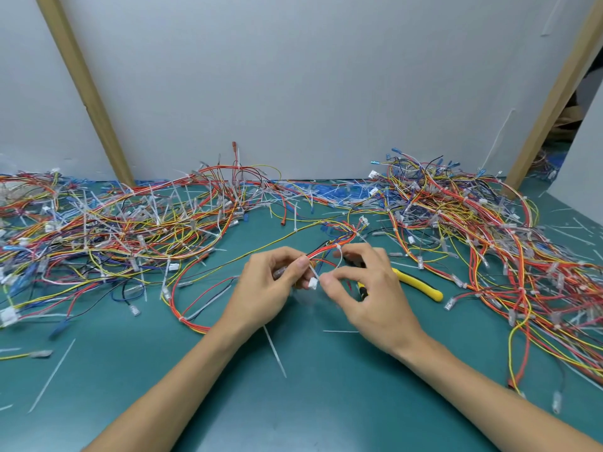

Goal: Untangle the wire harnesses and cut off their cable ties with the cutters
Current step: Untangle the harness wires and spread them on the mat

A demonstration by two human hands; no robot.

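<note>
Harness is thin red/yellow wires, light & floppy, won't hold shape. Best held close beside the cable tie so the bundle stays taut for the cut. Tie looks like small, stiff plastic, prob. slippery. Left hand pinches the wires just left of the tie, fingers pressed together on them. Right hand curls round the bundle at the tie, thumb tip touching the white connector between both hands. Cutters lie on the desk just beside the right hand — not yet picked up.

Grn mat, wht panel, L wood post, R post
</note>
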